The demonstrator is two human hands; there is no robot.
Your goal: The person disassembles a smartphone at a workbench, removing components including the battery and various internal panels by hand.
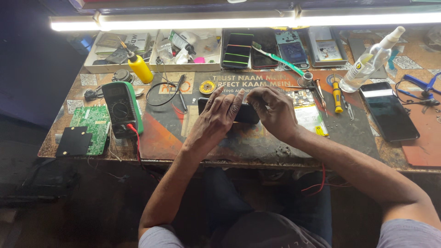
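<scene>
A black phone (245, 115) lies flat on the dark work mat (257, 142) in the middle of the bench. My left hand (216, 117) rests over its left end, fingers spread along its top edge. Over the phone's right end my right hand (273, 110) is curled, fingertips pressing at the upper edge. Most of the phone is hidden under both hands. An opened phone body with exposed boards (305, 103) lies just right of my right hand.
A multimeter (121, 108) and green circuit board (92, 126) sit at left. At the back are a yellow bottle (140, 68), parts trays (124, 50) and several phones (239, 50). At right are a spray bottle (372, 62), screwdrivers (336, 95) and a black phone (388, 110).
</scene>
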